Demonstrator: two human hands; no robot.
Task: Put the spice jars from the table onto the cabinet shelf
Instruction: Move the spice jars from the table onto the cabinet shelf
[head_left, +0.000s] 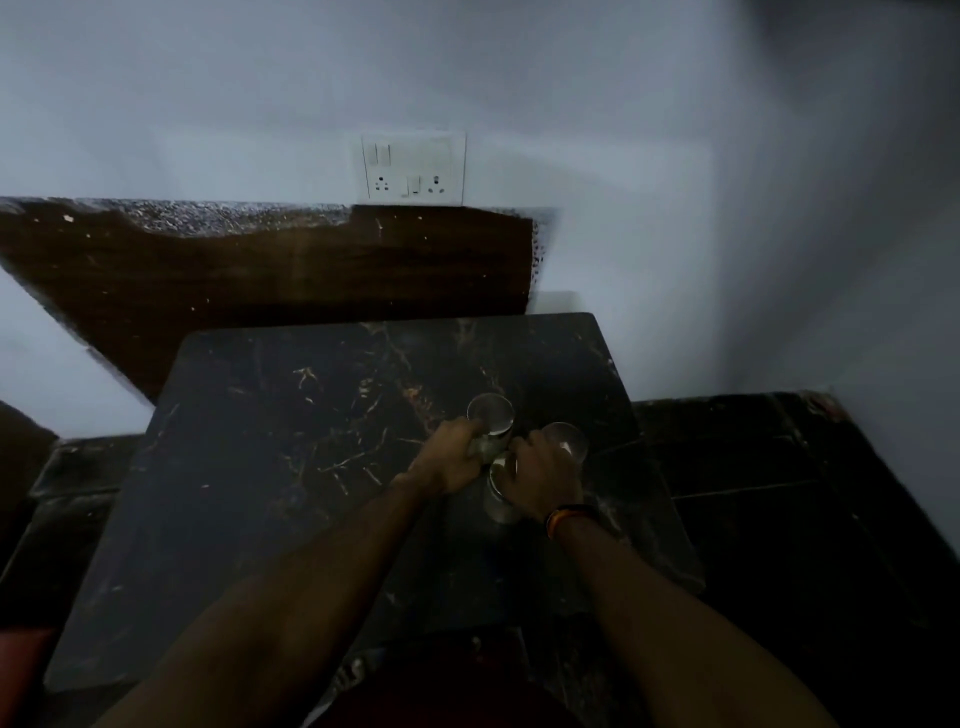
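Note:
Three glass spice jars with round silvery lids stand close together on the dark marbled table (291, 467), right of its middle. My left hand (447, 462) is wrapped around the far jar (491, 414). My right hand (540, 478) grips the right jar (566, 439). A third jar (500, 493) stands between my hands, partly hidden under the right hand; whether that hand also touches it is unclear. The scene is dim and blurred. No cabinet shelf is in view.
A brown wooden board (260, 280) leans against the pale wall behind the table. A white socket and switch plate (413, 166) sits on the wall above it. Dark floor tiles (769, 493) surround the table. A band circles my right wrist.

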